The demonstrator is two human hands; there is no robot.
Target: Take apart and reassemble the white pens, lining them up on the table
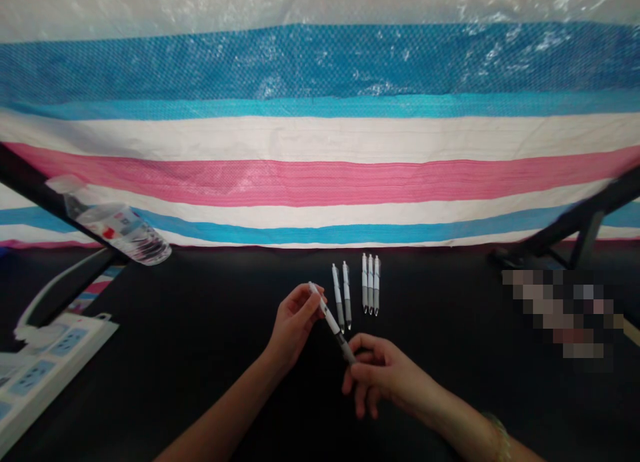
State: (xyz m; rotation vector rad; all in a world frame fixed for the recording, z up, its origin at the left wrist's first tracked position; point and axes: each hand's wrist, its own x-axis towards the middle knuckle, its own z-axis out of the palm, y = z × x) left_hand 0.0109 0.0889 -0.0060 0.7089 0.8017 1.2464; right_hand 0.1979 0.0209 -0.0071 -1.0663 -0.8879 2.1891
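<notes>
A white and grey pen (331,321) slants between my two hands above the black table. My left hand (295,322) pinches its white upper end between thumb and fingers. At the lower end, my right hand (383,369) grips the grey section with thumb and index finger, the other fingers curled loosely below. A dark band shows between the white barrel and the grey part; whether they are apart there I cannot tell. Just beyond the hands lie a pair of similar pens (342,295), and a group of three pens (371,284) lies side by side to their right.
The black table (210,315) runs back to a striped plastic sheet (310,182). At left are a tilted clear bottle (125,232), a dark bar and a white power strip (65,349) with a cable. A black stand (580,229) and a blurred-out patch are on the right.
</notes>
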